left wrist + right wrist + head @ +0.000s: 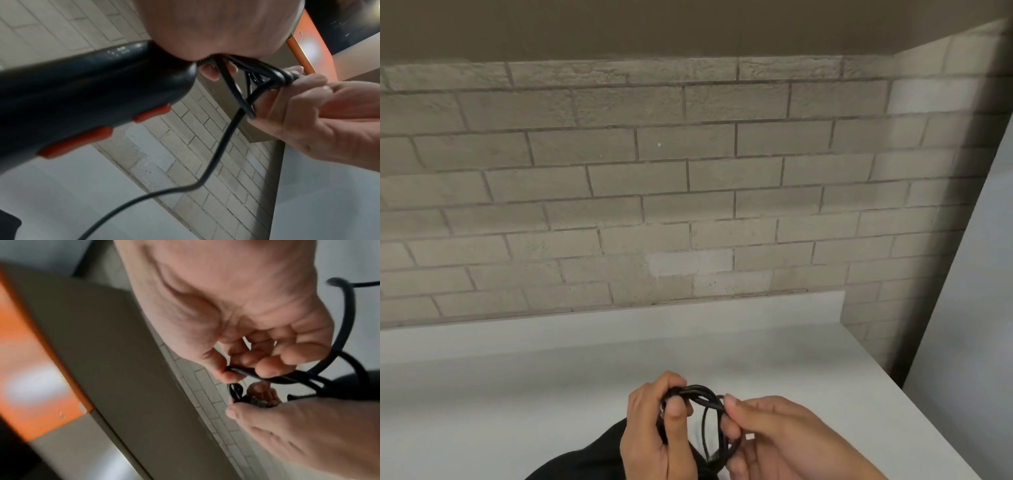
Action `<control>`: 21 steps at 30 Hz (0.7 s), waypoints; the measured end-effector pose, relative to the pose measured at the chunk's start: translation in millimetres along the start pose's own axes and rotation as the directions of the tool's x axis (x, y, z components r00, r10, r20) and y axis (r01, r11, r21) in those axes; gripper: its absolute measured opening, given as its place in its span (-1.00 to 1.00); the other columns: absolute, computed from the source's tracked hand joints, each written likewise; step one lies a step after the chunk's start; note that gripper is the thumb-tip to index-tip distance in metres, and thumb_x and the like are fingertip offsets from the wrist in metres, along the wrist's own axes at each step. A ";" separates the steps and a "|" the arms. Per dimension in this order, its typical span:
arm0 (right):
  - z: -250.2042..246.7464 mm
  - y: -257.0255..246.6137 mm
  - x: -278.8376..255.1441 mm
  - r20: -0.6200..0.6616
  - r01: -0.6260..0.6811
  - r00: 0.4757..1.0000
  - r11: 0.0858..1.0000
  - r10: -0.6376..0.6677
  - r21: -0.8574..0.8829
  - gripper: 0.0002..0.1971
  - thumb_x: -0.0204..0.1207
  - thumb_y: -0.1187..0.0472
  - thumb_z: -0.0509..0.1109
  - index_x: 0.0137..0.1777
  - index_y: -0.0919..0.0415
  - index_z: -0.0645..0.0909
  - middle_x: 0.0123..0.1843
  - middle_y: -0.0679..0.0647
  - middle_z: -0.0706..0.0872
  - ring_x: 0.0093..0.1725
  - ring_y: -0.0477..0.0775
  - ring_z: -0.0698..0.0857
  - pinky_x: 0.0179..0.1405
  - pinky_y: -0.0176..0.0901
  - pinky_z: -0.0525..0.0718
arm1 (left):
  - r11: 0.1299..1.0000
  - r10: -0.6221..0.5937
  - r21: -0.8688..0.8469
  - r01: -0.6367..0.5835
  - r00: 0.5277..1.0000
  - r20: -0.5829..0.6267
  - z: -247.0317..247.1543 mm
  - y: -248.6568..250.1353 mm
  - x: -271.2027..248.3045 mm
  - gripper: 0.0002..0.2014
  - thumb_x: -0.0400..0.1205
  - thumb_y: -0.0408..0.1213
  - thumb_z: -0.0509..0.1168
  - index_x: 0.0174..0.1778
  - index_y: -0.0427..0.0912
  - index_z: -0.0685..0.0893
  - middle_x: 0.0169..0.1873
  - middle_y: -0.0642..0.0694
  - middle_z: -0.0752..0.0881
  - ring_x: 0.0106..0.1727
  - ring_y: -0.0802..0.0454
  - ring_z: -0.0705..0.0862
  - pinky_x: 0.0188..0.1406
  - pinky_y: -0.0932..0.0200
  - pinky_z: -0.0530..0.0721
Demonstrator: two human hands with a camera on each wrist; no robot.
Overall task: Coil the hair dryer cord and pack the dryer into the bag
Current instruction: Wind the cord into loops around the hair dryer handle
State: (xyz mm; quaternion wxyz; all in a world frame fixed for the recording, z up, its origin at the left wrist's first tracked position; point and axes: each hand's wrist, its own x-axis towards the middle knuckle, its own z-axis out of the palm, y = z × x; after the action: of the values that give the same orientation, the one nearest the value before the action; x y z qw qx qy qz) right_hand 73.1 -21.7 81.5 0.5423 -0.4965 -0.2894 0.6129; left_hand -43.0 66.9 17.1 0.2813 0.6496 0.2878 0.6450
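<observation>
My left hand (pixel 654 431): fingers curled round the gathered cord (pixel 709 407) loops, dryer (pixel 86 100) beneath my palm. My right hand (pixel 774 438): pinches the loops' far side. Cord partly coiled, a loose tail hanging. Bag: unidentified; packing not begun.

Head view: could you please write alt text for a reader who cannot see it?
Two hands hold loops of a thin black cord above a pale grey countertop: the left hand grips one end of the bundle, the right hand pinches the other. A grey brick wall stands behind.
</observation>
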 end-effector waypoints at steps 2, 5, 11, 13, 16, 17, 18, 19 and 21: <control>-6.8 -0.5 2.7 0.052 -0.031 0.998 0.992 0.025 0.121 -0.65 0.35 0.08 0.59 -0.35 0.34 0.58 -0.37 0.26 0.51 -0.45 0.17 0.58 -0.38 -0.11 0.51 | 1.000 0.012 0.012 -0.012 1.000 0.016 -0.3 3.0 1.1 -0.63 0.55 0.46 0.10 -0.08 0.37 0.68 -0.46 0.07 0.69 -0.46 -0.06 0.64 -0.54 0.15 0.57; -8.8 1.8 7.8 0.039 0.002 0.999 0.990 -0.007 0.139 -0.67 0.39 0.10 0.60 -0.32 0.33 0.59 -0.30 0.26 0.59 -0.37 0.21 0.64 -0.31 -0.06 0.58 | 1.000 0.013 0.015 -0.014 0.993 0.115 -2.4 -0.6 0.9 -0.68 0.45 0.40 0.29 -0.04 0.34 0.68 -0.43 0.08 0.72 -0.42 -0.01 0.69 -0.44 0.23 0.64; -5.0 17.2 8.9 -0.009 0.333 0.936 0.892 -0.352 -0.305 -0.97 0.49 0.27 0.49 -0.12 0.15 0.72 -0.17 0.12 0.77 -0.13 0.06 0.75 -0.06 -0.17 0.69 | 0.995 0.015 0.099 -0.023 0.997 0.075 1.8 -3.3 4.9 -0.81 0.44 0.19 0.27 -0.04 0.38 0.61 -0.44 0.12 0.75 -0.38 0.19 0.72 -0.40 0.41 0.60; -5.6 27.6 9.6 -0.061 0.390 0.887 0.812 -0.459 -0.434 -0.84 0.51 0.27 0.45 -0.07 -0.02 0.78 -0.17 0.12 0.80 -0.13 0.09 0.77 -0.04 -0.17 0.72 | 0.996 0.025 0.088 -0.030 0.998 0.063 2.1 -3.6 7.8 -0.83 0.47 0.23 0.24 -0.03 0.48 0.55 -0.46 0.11 0.76 -0.32 0.31 0.74 -0.35 0.54 0.58; -4.3 29.8 4.6 -0.069 0.424 0.846 0.744 -0.529 -0.516 -0.83 0.48 0.14 0.41 -0.04 -0.14 0.78 -0.22 0.13 0.83 -0.14 0.08 0.79 0.00 -0.17 0.72 | 0.993 0.055 0.097 -0.064 0.994 0.094 2.6 -7.1 10.2 -0.82 0.51 0.26 0.22 0.01 0.48 0.53 -0.45 0.06 0.77 -0.31 0.39 0.75 -0.33 0.60 0.57; -5.7 27.6 2.2 -0.085 0.411 0.863 0.788 -0.499 -0.459 -0.86 0.46 0.10 0.40 -0.07 -0.05 0.79 -0.31 0.10 0.81 -0.25 0.04 0.77 -0.12 -0.24 0.69 | 0.992 0.057 0.104 -0.068 0.993 0.099 3.0 -9.4 10.3 -0.82 0.51 0.22 0.23 0.01 0.46 0.55 -0.42 0.05 0.78 -0.31 0.36 0.76 -0.33 0.60 0.58; -10.0 25.4 1.6 -0.087 0.369 0.898 0.845 -0.432 -0.386 -0.83 0.43 0.06 0.40 -0.13 0.07 0.80 -0.43 0.07 0.75 -0.36 0.01 0.69 -0.27 -0.29 0.61 | 0.990 0.057 0.121 -0.068 0.994 0.097 2.8 -11.3 11.1 -0.81 0.50 0.20 0.24 0.02 0.43 0.56 -0.39 0.07 0.78 -0.32 0.32 0.76 -0.34 0.56 0.60; -15.0 21.5 -0.2 -0.072 0.299 0.942 0.914 -0.329 -0.274 -0.78 0.42 0.04 0.41 -0.20 0.18 0.78 -0.53 0.03 0.64 -0.44 0.00 0.58 -0.37 -0.30 0.50 | 0.989 0.056 0.134 -0.068 0.995 0.088 2.5 -11.9 12.6 -0.80 0.50 0.19 0.24 0.02 0.40 0.58 -0.37 0.09 0.78 -0.33 0.28 0.76 -0.36 0.50 0.62; -22.1 10.1 -5.8 0.028 0.179 0.984 0.984 -0.178 -0.013 -0.72 0.44 0.04 0.48 -0.24 0.30 0.71 -0.60 0.01 0.37 -0.48 0.00 0.38 -0.43 -0.26 0.28 | 0.990 0.014 0.136 -0.025 0.997 0.076 3.3 -8.8 17.4 -0.80 0.49 0.18 0.25 0.00 0.38 0.61 -0.39 0.12 0.78 -0.36 0.25 0.75 -0.40 0.41 0.64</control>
State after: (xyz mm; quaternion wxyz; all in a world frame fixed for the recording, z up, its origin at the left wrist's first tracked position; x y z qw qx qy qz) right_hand 89.2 -33.8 66.7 0.5873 -0.4645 -0.3448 0.5661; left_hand -39.8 85.6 22.3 0.2402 0.6939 0.3143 0.6017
